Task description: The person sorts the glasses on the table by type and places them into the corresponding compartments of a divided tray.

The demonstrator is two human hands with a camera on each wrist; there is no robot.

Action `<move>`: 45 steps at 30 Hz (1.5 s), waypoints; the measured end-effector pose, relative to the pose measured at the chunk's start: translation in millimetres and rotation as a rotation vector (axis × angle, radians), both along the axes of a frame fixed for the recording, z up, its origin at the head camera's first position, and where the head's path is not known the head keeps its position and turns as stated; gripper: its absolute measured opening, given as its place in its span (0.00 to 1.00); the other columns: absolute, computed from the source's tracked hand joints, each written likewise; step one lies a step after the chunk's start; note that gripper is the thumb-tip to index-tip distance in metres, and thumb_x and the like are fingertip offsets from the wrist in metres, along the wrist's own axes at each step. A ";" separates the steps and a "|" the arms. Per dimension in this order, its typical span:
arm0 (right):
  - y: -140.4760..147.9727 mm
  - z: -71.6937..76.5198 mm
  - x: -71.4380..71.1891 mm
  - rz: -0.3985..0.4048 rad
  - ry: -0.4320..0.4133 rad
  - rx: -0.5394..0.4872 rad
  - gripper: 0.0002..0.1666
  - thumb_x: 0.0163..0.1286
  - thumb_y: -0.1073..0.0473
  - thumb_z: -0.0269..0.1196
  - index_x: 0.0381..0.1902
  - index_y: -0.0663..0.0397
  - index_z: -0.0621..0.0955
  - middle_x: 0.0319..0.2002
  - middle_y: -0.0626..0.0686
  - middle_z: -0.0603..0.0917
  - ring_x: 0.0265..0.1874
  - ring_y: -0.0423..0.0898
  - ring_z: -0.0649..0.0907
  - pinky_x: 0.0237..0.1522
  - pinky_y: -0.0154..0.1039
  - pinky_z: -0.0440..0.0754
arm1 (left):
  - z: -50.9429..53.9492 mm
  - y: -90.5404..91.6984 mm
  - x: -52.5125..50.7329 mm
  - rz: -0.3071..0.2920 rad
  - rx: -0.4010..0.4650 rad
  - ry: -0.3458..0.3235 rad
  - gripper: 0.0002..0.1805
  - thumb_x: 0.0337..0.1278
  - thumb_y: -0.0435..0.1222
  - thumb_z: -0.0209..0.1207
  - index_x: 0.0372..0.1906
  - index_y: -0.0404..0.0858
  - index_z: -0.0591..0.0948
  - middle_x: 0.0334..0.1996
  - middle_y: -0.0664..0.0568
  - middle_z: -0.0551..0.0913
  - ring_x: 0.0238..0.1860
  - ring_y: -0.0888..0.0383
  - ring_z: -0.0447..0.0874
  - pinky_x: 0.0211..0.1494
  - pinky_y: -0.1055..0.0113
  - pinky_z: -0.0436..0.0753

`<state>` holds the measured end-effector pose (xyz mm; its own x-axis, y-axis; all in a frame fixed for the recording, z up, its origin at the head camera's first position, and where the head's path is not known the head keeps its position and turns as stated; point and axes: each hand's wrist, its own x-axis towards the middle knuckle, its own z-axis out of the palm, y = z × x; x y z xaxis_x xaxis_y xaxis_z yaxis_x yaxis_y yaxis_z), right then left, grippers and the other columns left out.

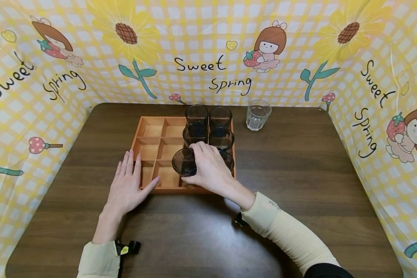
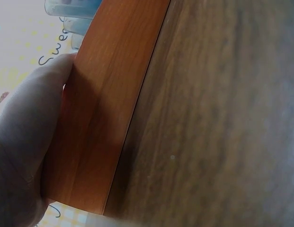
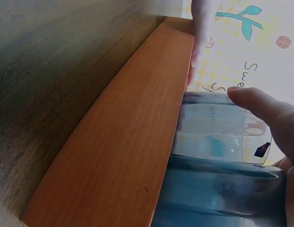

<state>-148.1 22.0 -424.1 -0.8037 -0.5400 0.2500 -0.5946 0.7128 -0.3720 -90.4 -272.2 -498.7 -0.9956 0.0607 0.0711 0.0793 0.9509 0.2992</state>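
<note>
A wooden tray with square compartments (image 1: 166, 190) lies on the table. My right hand (image 1: 212, 168) grips a dark tinted drinking glass (image 1: 182, 162) at the tray's front, over the third column from the left. The glass leans a little to the left. In the right wrist view the thumb lies at the rim of this glass (image 3: 215, 127), beside another tinted glass (image 3: 213, 189). My left hand (image 1: 126, 189) rests on the tray's front left corner, fingers straight and thumb spread along the front edge. The left wrist view shows that hand (image 2: 28, 113) against the tray's side wall (image 2: 109, 94).
Several more dark glasses, among them one at the back right (image 1: 220, 117), stand in the tray's right two columns. A clear glass (image 1: 258, 116) stands on the table (image 1: 292, 162) behind and right of the tray. A patterned cloth (image 1: 201, 38) encloses the back and sides.
</note>
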 end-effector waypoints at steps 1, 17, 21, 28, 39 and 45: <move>-0.1 -0.1 0.1 -0.002 0.006 0.004 0.55 0.54 0.38 0.87 0.68 0.63 0.77 0.61 0.59 0.84 0.64 0.57 0.84 0.77 0.55 0.77 | -0.2 0.0 0.0 -0.001 -0.001 0.000 0.61 0.76 0.69 0.54 0.90 0.30 0.47 0.90 0.29 0.38 0.92 0.33 0.37 0.93 0.37 0.44; -2.4 -2.9 2.7 -0.024 0.076 0.094 0.57 0.58 0.33 0.83 0.71 0.63 0.75 0.59 0.59 0.83 0.63 0.57 0.83 0.76 0.53 0.78 | -0.4 -2.1 -1.5 0.003 -0.003 0.006 0.61 0.75 0.69 0.54 0.89 0.29 0.47 0.90 0.30 0.38 0.92 0.34 0.36 0.93 0.37 0.45; -3.1 -4.2 4.0 -0.018 0.111 0.114 0.58 0.59 0.32 0.83 0.72 0.65 0.75 0.59 0.60 0.83 0.64 0.58 0.83 0.77 0.53 0.78 | -0.7 -2.3 -0.8 0.003 -0.001 0.001 0.61 0.75 0.69 0.54 0.90 0.30 0.47 0.90 0.30 0.38 0.92 0.34 0.36 0.93 0.37 0.44; -4.2 -1.9 6.6 -0.020 0.218 0.205 0.58 0.61 0.29 0.80 0.73 0.65 0.76 0.61 0.59 0.84 0.64 0.57 0.84 0.77 0.51 0.78 | -1.0 -2.7 0.0 0.002 0.000 -0.011 0.62 0.75 0.70 0.53 0.90 0.30 0.45 0.90 0.31 0.36 0.92 0.34 0.35 0.93 0.38 0.42; 4.4 9.5 8.5 0.009 0.292 0.301 0.58 0.61 0.28 0.79 0.74 0.63 0.78 0.61 0.57 0.85 0.63 0.54 0.84 0.73 0.48 0.81 | -0.1 -3.0 -0.7 0.001 -0.001 -0.018 0.62 0.76 0.70 0.52 0.90 0.30 0.45 0.90 0.31 0.36 0.92 0.34 0.34 0.93 0.38 0.42; 7.2 10.2 9.2 0.028 0.251 0.271 0.58 0.64 0.30 0.78 0.76 0.65 0.76 0.64 0.59 0.84 0.65 0.56 0.84 0.74 0.50 0.81 | -1.1 -2.6 -0.8 -0.003 -0.004 -0.014 0.62 0.76 0.70 0.52 0.90 0.30 0.45 0.91 0.31 0.35 0.92 0.34 0.35 0.93 0.37 0.42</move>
